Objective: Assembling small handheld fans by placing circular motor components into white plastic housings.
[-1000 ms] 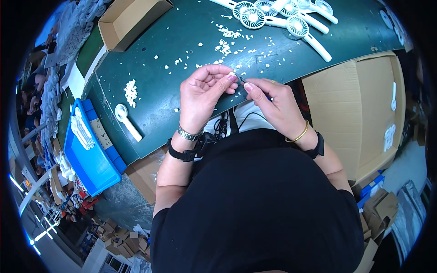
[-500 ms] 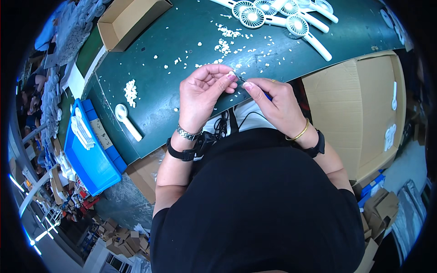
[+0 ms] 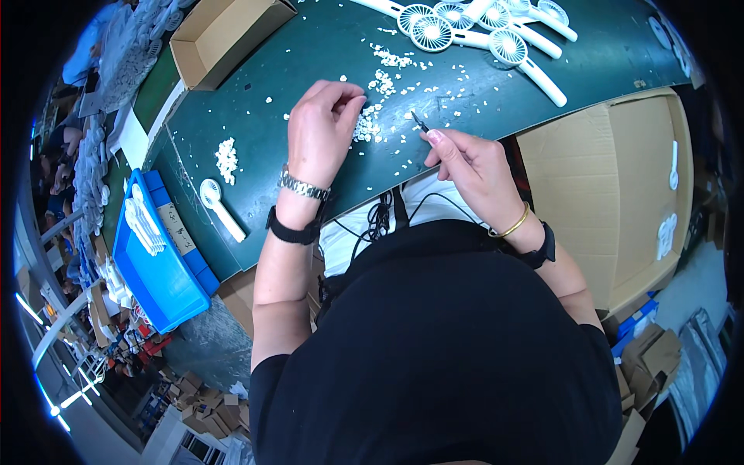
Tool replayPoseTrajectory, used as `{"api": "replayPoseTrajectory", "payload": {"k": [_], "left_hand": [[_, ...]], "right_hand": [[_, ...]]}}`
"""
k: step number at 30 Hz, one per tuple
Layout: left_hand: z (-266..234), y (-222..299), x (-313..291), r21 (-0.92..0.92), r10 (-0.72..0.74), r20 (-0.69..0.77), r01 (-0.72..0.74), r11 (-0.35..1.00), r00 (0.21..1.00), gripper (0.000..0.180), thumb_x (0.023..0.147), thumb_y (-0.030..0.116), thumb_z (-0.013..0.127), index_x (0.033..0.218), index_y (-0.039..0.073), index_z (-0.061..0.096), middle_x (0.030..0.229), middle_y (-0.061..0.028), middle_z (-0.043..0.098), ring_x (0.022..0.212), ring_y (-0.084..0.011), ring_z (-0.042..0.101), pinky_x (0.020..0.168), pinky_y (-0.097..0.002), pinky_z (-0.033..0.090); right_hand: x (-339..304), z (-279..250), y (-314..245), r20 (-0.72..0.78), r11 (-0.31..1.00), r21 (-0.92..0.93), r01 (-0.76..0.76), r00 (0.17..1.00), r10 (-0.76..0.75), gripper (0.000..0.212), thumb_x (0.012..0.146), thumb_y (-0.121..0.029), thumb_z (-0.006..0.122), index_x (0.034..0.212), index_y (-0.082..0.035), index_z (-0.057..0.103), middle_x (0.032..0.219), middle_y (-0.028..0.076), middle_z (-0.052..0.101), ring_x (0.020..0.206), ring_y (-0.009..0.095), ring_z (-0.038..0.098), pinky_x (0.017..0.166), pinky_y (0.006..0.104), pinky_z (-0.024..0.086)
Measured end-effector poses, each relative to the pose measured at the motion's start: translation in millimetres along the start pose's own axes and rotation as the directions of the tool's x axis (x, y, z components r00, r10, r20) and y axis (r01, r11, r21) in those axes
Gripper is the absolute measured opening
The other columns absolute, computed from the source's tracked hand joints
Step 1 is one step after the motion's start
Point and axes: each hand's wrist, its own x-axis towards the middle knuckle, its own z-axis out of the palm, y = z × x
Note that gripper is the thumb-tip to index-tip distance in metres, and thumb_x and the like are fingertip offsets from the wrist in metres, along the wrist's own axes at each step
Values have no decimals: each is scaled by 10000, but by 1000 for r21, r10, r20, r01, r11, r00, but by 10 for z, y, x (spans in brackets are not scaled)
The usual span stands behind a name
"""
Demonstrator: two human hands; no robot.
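My left hand (image 3: 324, 124) is over the green table, its thumb and fingers drawn together in a pinch beside a loose heap of small white plastic pieces (image 3: 366, 128). Whatever is between its fingertips, if anything, is too small to make out. To the right, my right hand (image 3: 474, 164) is closed around a small dark-tipped hand tool (image 3: 419, 121). The tool's narrow tip points up and left, apart from my left hand; its handle is hidden in my palm. More white bits (image 3: 382, 83) are scattered farther off on the table.
Several white handheld fans (image 3: 508, 46) lie at the far right; a single one (image 3: 221, 209) lies at left beside a small white pile (image 3: 226, 160). A blue bin (image 3: 174, 287) stands left of the table, an open carton (image 3: 570, 170) at right, and a cardboard tray (image 3: 203, 50) far left.
My left hand has moved away from the tool, up and left to the white pieces. My right hand has stayed nearly in place, and the tool's tip now shows more plainly.
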Motion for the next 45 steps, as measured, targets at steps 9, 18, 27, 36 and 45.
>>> {"api": "replayPoseTrajectory", "payload": {"k": [9,18,27,36,45], "left_hand": [[212,-120,248,141,245,-25,-239,961,969,124,921,74,784,1034,24,789,901,-94,713,771,-230,718,718,-316,569],[90,124,6,-229,-50,-25,43,973,998,153,941,104,792,1059,8,776,950,-110,774,802,-175,767,720,-293,608],[142,396,-370,-714,-162,167,233,661,973,191,998,-9,724,1180,-51,761,1035,-108,787,896,-142,779,812,-252,646],[126,463,-422,-730,-184,99,197,654,978,226,1008,-25,710,1227,-76,739,1061,-132,777,941,-176,775,860,-279,651],[177,468,-464,-718,-154,51,144,681,987,174,979,-46,724,1146,-66,768,1067,-114,757,942,-186,793,828,-271,667]], "right_hand": [[-8,-10,19,-7,1000,12,11,1000,-11,379,1128,-280,584,1236,42,752,859,45,719,706,78,602,673,239,510],[-27,-20,27,-15,999,23,45,999,-45,355,1123,-253,594,1254,41,743,890,58,730,743,87,617,711,248,531],[-30,10,-51,-28,982,-63,180,983,-182,358,1106,-235,616,1285,62,705,992,121,755,844,166,692,802,293,555],[-58,7,-116,-44,969,-151,194,978,-202,357,1089,-245,635,1279,50,700,994,162,739,856,228,704,798,324,535],[-69,44,-117,-54,953,-217,211,972,-227,348,1086,-249,643,1258,47,709,950,157,718,839,227,696,781,326,527]]}}
